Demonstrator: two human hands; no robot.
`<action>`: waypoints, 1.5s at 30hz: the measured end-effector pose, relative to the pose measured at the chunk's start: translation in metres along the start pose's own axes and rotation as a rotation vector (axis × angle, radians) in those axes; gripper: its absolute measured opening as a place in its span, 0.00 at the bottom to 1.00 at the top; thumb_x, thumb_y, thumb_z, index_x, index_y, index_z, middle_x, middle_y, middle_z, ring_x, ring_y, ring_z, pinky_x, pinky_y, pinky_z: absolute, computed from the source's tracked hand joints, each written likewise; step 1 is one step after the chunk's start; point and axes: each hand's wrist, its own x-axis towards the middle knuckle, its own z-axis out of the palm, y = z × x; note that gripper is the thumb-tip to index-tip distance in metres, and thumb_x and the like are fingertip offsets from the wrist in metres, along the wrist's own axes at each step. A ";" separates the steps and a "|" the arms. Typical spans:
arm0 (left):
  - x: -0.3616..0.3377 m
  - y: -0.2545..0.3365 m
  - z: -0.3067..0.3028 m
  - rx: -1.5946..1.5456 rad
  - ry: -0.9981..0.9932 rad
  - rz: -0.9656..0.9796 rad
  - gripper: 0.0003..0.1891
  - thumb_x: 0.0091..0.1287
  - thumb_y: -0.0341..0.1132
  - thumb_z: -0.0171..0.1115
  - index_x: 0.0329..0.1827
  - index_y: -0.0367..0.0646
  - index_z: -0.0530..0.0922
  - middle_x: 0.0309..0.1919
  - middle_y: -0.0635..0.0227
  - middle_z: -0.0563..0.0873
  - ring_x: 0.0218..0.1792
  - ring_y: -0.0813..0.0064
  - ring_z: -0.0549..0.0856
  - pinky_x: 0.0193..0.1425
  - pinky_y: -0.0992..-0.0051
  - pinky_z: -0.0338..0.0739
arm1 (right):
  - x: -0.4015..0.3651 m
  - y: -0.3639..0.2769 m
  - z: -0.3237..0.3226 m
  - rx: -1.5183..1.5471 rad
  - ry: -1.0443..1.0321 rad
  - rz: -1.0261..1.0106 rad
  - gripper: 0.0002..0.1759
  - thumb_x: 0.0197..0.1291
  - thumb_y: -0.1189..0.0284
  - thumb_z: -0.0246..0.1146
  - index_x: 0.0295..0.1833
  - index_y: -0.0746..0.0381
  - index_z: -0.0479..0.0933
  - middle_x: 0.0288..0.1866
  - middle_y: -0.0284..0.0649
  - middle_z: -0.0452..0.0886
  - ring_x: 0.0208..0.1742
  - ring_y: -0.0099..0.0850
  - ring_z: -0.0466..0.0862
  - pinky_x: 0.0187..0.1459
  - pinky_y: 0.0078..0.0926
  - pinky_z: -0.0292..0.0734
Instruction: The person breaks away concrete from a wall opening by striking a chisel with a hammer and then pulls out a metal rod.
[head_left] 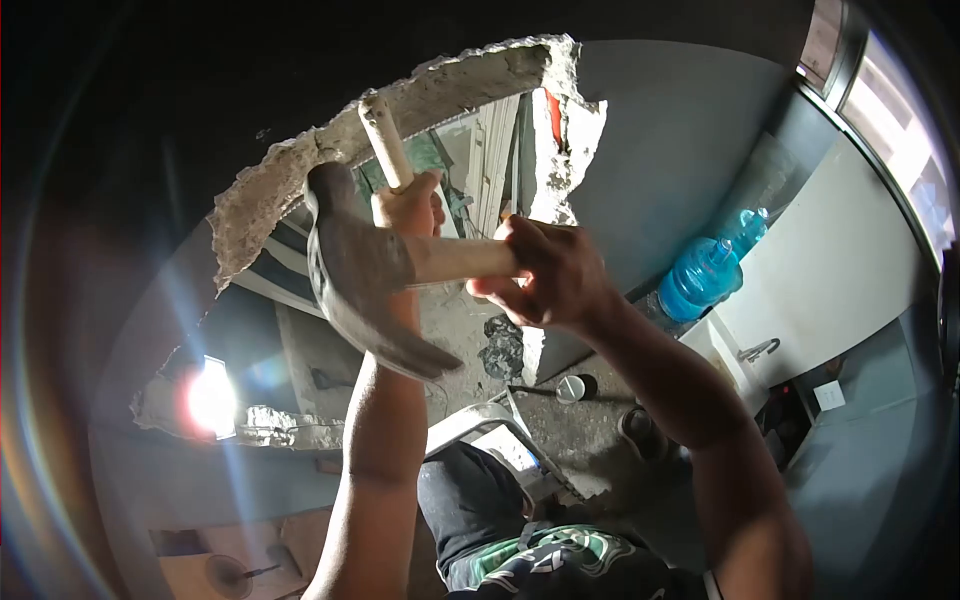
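My right hand (550, 270) is closed around the light wooden handle of a hammer (365, 265), whose dark metal head hangs to the left, in front of my left forearm. Higher up, my left hand (410, 205) grips a pale rod (385, 140) that points up to the rough upper edge of a broken hole in the wall (270, 195). What the tip of the rod touches is hard to make out. The hammer head covers part of my left wrist.
Blue water bottles (700, 278) stand at the right, near a sink with a faucet (758, 350). A metal ladder or frame (470, 420) is by my legs. A bright lamp (210, 398) shines at the left. Rubble and a can (571, 389) lie below.
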 end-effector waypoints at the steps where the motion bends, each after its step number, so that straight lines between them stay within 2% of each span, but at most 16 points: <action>1: 0.008 -0.024 -0.009 0.001 0.004 -0.011 0.13 0.62 0.36 0.67 0.23 0.49 0.71 0.15 0.80 0.69 0.14 0.84 0.67 0.17 0.80 0.57 | -0.012 0.003 0.004 0.005 -0.007 0.008 0.22 0.58 0.55 0.71 0.31 0.63 0.74 0.18 0.37 0.73 0.16 0.35 0.78 0.17 0.34 0.71; 4: 0.046 -0.131 -0.057 -0.542 -0.260 0.167 0.13 0.64 0.40 0.70 0.40 0.42 0.77 0.25 0.79 0.77 0.26 0.79 0.76 0.30 0.78 0.71 | -0.060 0.006 0.021 0.047 -0.164 0.407 0.23 0.61 0.52 0.68 0.38 0.63 0.75 0.20 0.42 0.79 0.19 0.42 0.82 0.22 0.38 0.76; 6: 0.024 -0.106 -0.064 0.986 -0.069 0.438 0.16 0.64 0.41 0.70 0.43 0.38 0.78 0.26 0.76 0.80 0.27 0.80 0.77 0.31 0.74 0.72 | -0.105 0.002 0.028 0.115 -0.147 0.505 0.21 0.65 0.55 0.64 0.35 0.65 0.76 0.18 0.46 0.77 0.19 0.44 0.82 0.23 0.39 0.76; 7: 0.051 -0.139 -0.082 0.528 -0.151 0.152 0.19 0.63 0.42 0.71 0.46 0.36 0.76 0.28 0.70 0.83 0.27 0.79 0.78 0.30 0.73 0.72 | -0.121 -0.004 0.026 0.112 -0.129 0.546 0.22 0.65 0.55 0.63 0.33 0.65 0.76 0.17 0.46 0.76 0.18 0.44 0.81 0.22 0.39 0.75; 8: 0.036 -0.129 -0.075 0.778 -0.009 0.252 0.27 0.62 0.43 0.67 0.57 0.34 0.72 0.28 0.58 0.83 0.26 0.68 0.82 0.32 0.67 0.76 | -0.140 -0.006 0.027 0.134 -0.177 0.643 0.23 0.65 0.54 0.63 0.31 0.65 0.75 0.17 0.46 0.76 0.17 0.44 0.80 0.22 0.39 0.74; 11: 0.009 -0.086 -0.073 0.705 -0.150 0.191 0.25 0.64 0.46 0.68 0.53 0.35 0.73 0.28 0.61 0.83 0.26 0.72 0.81 0.31 0.69 0.75 | -0.190 -0.013 0.036 0.087 -0.192 0.807 0.22 0.66 0.54 0.63 0.30 0.63 0.72 0.17 0.47 0.72 0.18 0.45 0.77 0.22 0.37 0.69; 12: 0.007 -0.078 -0.070 0.583 -0.182 0.268 0.23 0.64 0.48 0.68 0.49 0.36 0.74 0.25 0.63 0.82 0.24 0.75 0.80 0.30 0.70 0.74 | -0.197 -0.014 0.040 0.104 -0.161 0.820 0.22 0.66 0.55 0.63 0.30 0.62 0.71 0.16 0.47 0.70 0.18 0.46 0.76 0.22 0.37 0.68; 14: 0.007 -0.061 -0.062 0.462 -0.208 0.348 0.22 0.65 0.49 0.67 0.45 0.37 0.76 0.23 0.65 0.81 0.23 0.77 0.78 0.29 0.72 0.73 | -0.197 -0.010 0.045 0.121 -0.098 0.749 0.21 0.66 0.57 0.63 0.29 0.62 0.70 0.16 0.47 0.69 0.17 0.47 0.75 0.22 0.37 0.68; 17: -0.004 -0.041 -0.047 0.643 0.118 0.620 0.20 0.66 0.48 0.68 0.28 0.40 0.76 0.15 0.66 0.74 0.18 0.79 0.72 0.25 0.73 0.71 | -0.174 -0.004 0.040 0.187 -0.021 0.666 0.19 0.65 0.59 0.62 0.29 0.63 0.70 0.17 0.45 0.68 0.17 0.42 0.74 0.23 0.35 0.67; 21: -0.004 -0.049 -0.056 0.643 0.174 0.786 0.17 0.67 0.45 0.68 0.31 0.40 0.76 0.15 0.64 0.76 0.17 0.79 0.72 0.24 0.74 0.72 | -0.135 0.000 0.040 0.201 0.047 0.615 0.22 0.63 0.55 0.62 0.31 0.64 0.74 0.18 0.43 0.69 0.18 0.39 0.73 0.24 0.35 0.67; 25: 0.005 -0.030 -0.043 0.485 0.162 0.728 0.17 0.68 0.45 0.67 0.34 0.38 0.77 0.17 0.62 0.79 0.18 0.80 0.76 0.25 0.73 0.73 | -0.126 0.014 0.051 0.133 0.041 0.477 0.22 0.61 0.54 0.64 0.32 0.65 0.75 0.18 0.43 0.70 0.19 0.37 0.75 0.24 0.34 0.69; 30: 0.024 -0.018 -0.030 0.491 0.169 0.743 0.15 0.67 0.43 0.65 0.34 0.38 0.76 0.18 0.56 0.79 0.19 0.65 0.80 0.27 0.68 0.75 | -0.099 -0.003 0.042 0.163 0.040 0.530 0.22 0.61 0.55 0.64 0.32 0.65 0.75 0.18 0.43 0.71 0.19 0.36 0.75 0.24 0.33 0.69; 37: 0.025 -0.018 -0.026 0.459 0.117 0.643 0.13 0.66 0.42 0.65 0.37 0.39 0.80 0.20 0.57 0.82 0.21 0.65 0.82 0.29 0.68 0.75 | -0.078 -0.008 0.036 0.138 0.054 0.438 0.20 0.63 0.56 0.63 0.32 0.63 0.74 0.16 0.40 0.70 0.16 0.39 0.74 0.22 0.34 0.69; 42: 0.030 -0.020 -0.017 0.377 0.176 0.703 0.14 0.66 0.42 0.65 0.37 0.38 0.82 0.19 0.58 0.82 0.20 0.68 0.82 0.28 0.68 0.75 | -0.066 -0.008 0.029 0.112 0.079 0.351 0.20 0.63 0.56 0.62 0.33 0.63 0.75 0.18 0.40 0.70 0.17 0.39 0.75 0.23 0.33 0.70; 44: 0.028 -0.019 -0.013 0.336 0.166 0.535 0.15 0.65 0.42 0.66 0.33 0.36 0.82 0.16 0.59 0.81 0.19 0.70 0.82 0.27 0.68 0.75 | -0.060 -0.012 0.023 0.123 0.071 0.346 0.20 0.63 0.55 0.62 0.34 0.64 0.75 0.19 0.40 0.70 0.18 0.39 0.75 0.23 0.33 0.70; 45: 0.023 -0.015 -0.011 0.297 0.167 0.482 0.16 0.64 0.42 0.67 0.30 0.35 0.82 0.14 0.58 0.80 0.18 0.72 0.82 0.26 0.67 0.75 | -0.053 -0.010 0.020 0.164 0.112 0.179 0.22 0.62 0.53 0.63 0.35 0.64 0.75 0.20 0.41 0.71 0.19 0.39 0.76 0.23 0.34 0.70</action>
